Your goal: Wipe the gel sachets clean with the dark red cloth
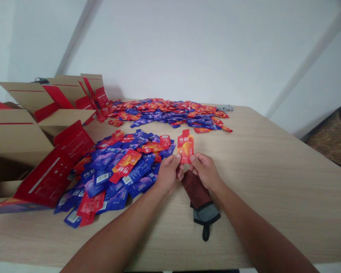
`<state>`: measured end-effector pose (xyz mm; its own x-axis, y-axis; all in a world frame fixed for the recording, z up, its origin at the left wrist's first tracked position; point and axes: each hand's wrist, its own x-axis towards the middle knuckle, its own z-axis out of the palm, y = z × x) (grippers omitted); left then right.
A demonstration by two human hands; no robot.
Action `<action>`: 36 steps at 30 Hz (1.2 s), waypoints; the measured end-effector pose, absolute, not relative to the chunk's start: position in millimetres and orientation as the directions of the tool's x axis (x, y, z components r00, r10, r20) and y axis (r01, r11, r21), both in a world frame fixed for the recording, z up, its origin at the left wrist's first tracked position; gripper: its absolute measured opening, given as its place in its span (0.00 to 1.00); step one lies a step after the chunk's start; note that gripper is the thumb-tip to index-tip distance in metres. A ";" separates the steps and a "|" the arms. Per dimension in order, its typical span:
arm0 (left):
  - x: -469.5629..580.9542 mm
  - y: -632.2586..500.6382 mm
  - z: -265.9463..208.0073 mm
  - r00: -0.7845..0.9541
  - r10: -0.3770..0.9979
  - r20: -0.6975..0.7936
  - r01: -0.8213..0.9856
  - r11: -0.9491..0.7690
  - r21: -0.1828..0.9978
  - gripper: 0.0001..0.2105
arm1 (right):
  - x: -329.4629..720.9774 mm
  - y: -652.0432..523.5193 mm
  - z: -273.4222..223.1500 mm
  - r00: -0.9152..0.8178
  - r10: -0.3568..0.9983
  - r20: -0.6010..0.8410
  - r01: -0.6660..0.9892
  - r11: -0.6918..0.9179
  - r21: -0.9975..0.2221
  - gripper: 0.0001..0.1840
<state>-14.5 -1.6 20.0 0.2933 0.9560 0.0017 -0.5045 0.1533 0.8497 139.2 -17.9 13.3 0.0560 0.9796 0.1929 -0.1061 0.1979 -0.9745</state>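
Observation:
Between my two hands is a small red and orange sachet (185, 146) with white characters and a fruit picture, held upright. My left hand (169, 170) pinches its lower left corner. At the lower right corner, my right hand (204, 167) grips it between thumb and fingers. Just left of my left hand spreads a heap of blue and red sachets (108, 159). Under my hands lies a folded brown and grey cloth item (197, 193) with black trim and a hanging loop, its upper end partly hidden by my right hand.
Open cardboard boxes (13, 132) with red printed flaps stand along the left side of the table (272, 182). A long pile of mixed red and blue sachets (170, 112) lies at the back by the wall. A grey cloth (226, 108) rests at that pile's right end.

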 end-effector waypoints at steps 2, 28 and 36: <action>-13.8 -4.1 22.5 0.402 0.916 -0.020 -0.581 0.272 0.767 0.23 | 135.4 -19.1 14.3 0.022 0.984 0.176 -0.241 0.176 -0.954 0.25; -15.3 -4.2 21.3 0.458 0.889 0.007 -0.538 0.271 0.798 0.21 | 135.1 -19.5 16.5 -0.087 0.992 0.089 -0.331 0.056 -0.942 0.20; -16.7 1.9 17.6 0.296 0.955 0.027 -0.398 0.098 0.912 0.19 | 136.4 -11.8 5.8 -0.040 0.999 0.034 -0.345 0.019 -0.938 0.23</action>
<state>-16.7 1.9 17.6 0.2959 0.9548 0.0270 -0.3980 0.0975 0.9122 136.4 -11.8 5.8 -0.0396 0.9986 0.0342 -0.3451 0.0185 -0.9384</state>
